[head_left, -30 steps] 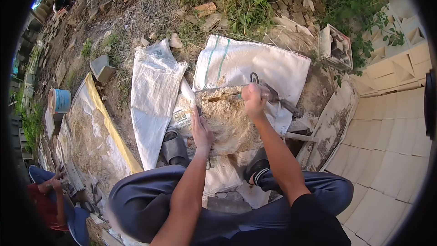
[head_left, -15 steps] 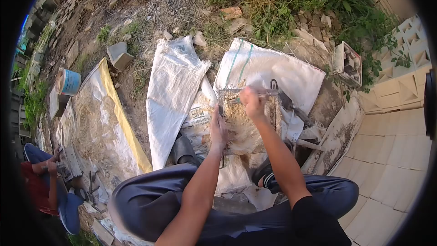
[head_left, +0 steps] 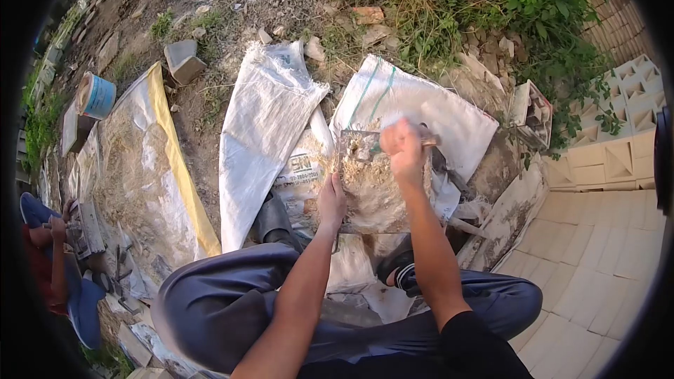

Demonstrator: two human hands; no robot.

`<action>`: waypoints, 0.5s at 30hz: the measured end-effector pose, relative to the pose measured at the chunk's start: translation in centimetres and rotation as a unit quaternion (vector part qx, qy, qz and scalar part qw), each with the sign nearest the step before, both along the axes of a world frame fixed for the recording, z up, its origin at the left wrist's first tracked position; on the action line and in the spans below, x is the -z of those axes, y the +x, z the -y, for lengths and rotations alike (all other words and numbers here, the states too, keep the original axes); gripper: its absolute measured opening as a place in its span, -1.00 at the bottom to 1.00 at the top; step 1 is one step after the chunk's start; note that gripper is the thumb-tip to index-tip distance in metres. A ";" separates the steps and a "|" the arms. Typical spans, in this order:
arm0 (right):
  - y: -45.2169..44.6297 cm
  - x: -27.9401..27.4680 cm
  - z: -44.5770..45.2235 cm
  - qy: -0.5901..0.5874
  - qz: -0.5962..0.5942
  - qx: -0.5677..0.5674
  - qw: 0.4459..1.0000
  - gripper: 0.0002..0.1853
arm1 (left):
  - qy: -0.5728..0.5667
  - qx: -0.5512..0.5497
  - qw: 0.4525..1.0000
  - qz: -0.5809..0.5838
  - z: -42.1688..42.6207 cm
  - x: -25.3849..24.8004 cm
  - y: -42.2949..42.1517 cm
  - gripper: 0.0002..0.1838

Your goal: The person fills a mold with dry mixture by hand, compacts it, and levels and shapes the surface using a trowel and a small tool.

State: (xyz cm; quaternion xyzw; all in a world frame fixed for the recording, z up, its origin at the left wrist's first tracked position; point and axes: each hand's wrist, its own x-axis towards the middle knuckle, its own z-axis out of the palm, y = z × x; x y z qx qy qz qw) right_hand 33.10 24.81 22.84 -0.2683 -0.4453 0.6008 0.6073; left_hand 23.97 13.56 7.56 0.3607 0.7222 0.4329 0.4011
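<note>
A square, dark-edged mould (head_left: 379, 231) rests between my legs, filled with crumbly tan material (head_left: 375, 186) that is lumpier toward its far end. My left hand (head_left: 331, 202) grips the mould's left rim, its thumb up along the edge. Over the far right part, my right hand (head_left: 405, 147) is closed around a short hand tool (head_left: 430, 140). The brownish end of its handle sticks out to the right of the fist. Motion smears the rest of the tool, so its exact kind is unclear.
White woven sacks (head_left: 263, 133) lie beyond the mould. To the left is a yellow-edged sheet (head_left: 172, 147) with tan powder, near a bucket (head_left: 98, 96). A co-worker (head_left: 60, 267) sits at far left. Patterned pale tiles (head_left: 597, 217) stand stacked at right.
My right hand has shifted slightly right with the tool, uncovering lumpy material at the mould's far left corner. My left hand has slid a little lower along the rim. The camera view has shifted slightly.
</note>
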 end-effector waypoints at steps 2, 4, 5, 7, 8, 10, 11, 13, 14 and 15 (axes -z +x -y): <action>-1.0 4.8 0.7 -0.028 0.092 0.030 0.995 -0.52 | -0.006 0.003 1.000 -0.013 0.3 0.0 0.1 -0.51; -1.2 2.8 0.0 -0.045 0.114 0.018 0.992 -0.54 | -0.002 0.003 1.000 -0.027 -0.2 -0.2 0.0 -0.52; -1.3 1.7 0.1 -0.069 0.139 0.005 0.988 -0.56 | -0.001 0.005 0.999 -0.036 0.3 -0.3 0.1 -0.52; -1.1 -1.2 0.9 -0.033 0.133 0.000 0.990 -0.55 | 0.001 0.001 0.999 -0.048 -0.6 0.4 -0.2 -0.53; -0.9 -1.6 2.0 -0.009 0.132 0.000 0.991 -0.55 | 0.024 0.002 0.999 -0.039 -0.6 0.8 -0.3 -0.53; -0.6 5.1 1.7 0.141 0.253 -0.006 0.957 -0.55 | 0.045 0.012 0.999 -0.025 0.1 0.8 -0.1 -0.53; -0.6 4.5 1.4 0.078 0.235 -0.028 0.969 -0.56 | 0.035 0.012 0.999 -0.006 0.0 0.4 -0.2 -0.53; -0.5 1.9 1.7 0.016 0.210 -0.045 0.976 -0.56 | 0.037 0.004 0.999 -0.003 -0.3 0.5 -0.3 -0.53; 0.0 0.1 2.1 0.000 0.219 -0.063 0.974 -0.56 | 0.039 0.005 0.999 -0.006 -0.6 0.9 -0.3 -0.53; 0.1 -0.7 2.5 -0.020 0.229 -0.086 0.969 -0.57 | 0.059 -0.005 0.998 -0.009 -0.7 1.3 -0.2 -0.53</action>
